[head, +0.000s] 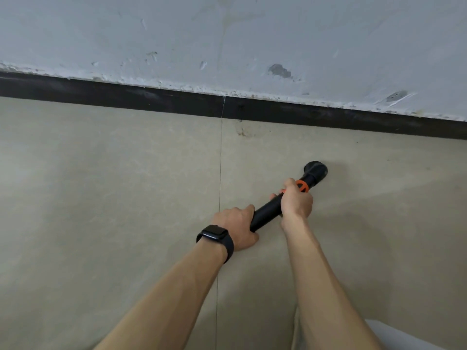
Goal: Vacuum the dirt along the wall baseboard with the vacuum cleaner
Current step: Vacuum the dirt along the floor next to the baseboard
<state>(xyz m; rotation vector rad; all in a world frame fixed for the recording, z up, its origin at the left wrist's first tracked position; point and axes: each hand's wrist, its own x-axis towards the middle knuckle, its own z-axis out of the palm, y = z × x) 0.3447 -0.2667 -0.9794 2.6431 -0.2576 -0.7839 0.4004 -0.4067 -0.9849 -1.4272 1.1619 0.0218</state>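
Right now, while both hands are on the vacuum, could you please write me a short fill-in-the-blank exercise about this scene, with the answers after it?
1. The smartwatch sits on the ____ wrist.
2. The collar on the vacuum tube, beside the right hand, is ____ in colour.
3. The number of hands gripping the vacuum tube is ____.
4. The nozzle is apart from the baseboard, whose colour is ____.
Missing words: left; orange; two; black.
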